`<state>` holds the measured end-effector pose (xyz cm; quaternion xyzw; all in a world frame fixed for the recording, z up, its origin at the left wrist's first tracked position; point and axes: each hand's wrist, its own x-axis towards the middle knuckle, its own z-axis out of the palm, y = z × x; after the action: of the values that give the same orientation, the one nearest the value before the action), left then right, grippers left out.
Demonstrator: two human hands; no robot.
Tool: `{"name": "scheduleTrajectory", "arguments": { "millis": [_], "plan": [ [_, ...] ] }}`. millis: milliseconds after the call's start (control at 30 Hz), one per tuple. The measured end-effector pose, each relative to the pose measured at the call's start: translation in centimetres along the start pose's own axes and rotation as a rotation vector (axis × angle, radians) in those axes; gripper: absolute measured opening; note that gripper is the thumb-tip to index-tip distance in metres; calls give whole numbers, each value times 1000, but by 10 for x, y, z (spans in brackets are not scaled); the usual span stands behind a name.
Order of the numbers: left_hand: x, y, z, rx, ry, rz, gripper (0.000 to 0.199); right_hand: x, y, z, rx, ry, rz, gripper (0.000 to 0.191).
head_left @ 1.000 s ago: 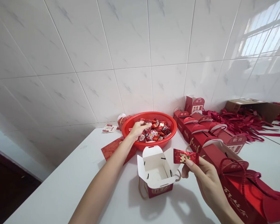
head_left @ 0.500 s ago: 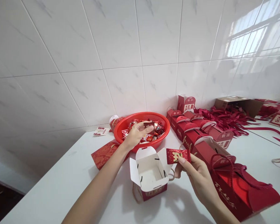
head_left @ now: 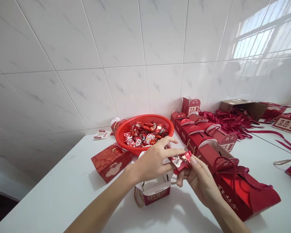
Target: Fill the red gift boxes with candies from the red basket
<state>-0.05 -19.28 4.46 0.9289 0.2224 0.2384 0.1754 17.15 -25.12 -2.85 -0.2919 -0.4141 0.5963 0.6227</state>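
Observation:
Above the small gift box, my left hand (head_left: 155, 158) grips a dark red wrapped candy (head_left: 176, 161) with some fingers stretched out. My right hand (head_left: 200, 176) pinches a brighter red wrapped candy (head_left: 188, 156) from the other side. Both candies touch and overlap, and their lower parts are partly hidden by fingers. The gift box (head_left: 157, 195) stands with its white flaps open and rope handles at its sides; my left hand covers much of its opening. Just behind it, a red plastic basket (head_left: 118, 137) holds many wrapped candies (head_left: 147, 132).
Left of the basket lie a closed red box (head_left: 111, 161) and a printed card (head_left: 102, 134). Rows of red gift boxes (head_left: 196, 137) line the right side. Beyond them are dark red ribbons (head_left: 228, 124) and a cardboard box (head_left: 242, 105). A tiled wall (head_left: 126, 90) backs the table.
My left hand has come from over the basket to my right hand, bringing its candy against the other one. My right hand stays near the box's right side.

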Motion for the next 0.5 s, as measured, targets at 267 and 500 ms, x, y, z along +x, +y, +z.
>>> {"name": "scheduleTrajectory", "arguments": {
  "millis": [267,500],
  "plan": [
    [-3,8,-7,-120,-166,-35,73,-3,-5,3,-13,-59,49,36],
    [-3,-57,-48,-210,58,-391,36,-2,-5,-1,-11,8,16,39]
  ]
}}
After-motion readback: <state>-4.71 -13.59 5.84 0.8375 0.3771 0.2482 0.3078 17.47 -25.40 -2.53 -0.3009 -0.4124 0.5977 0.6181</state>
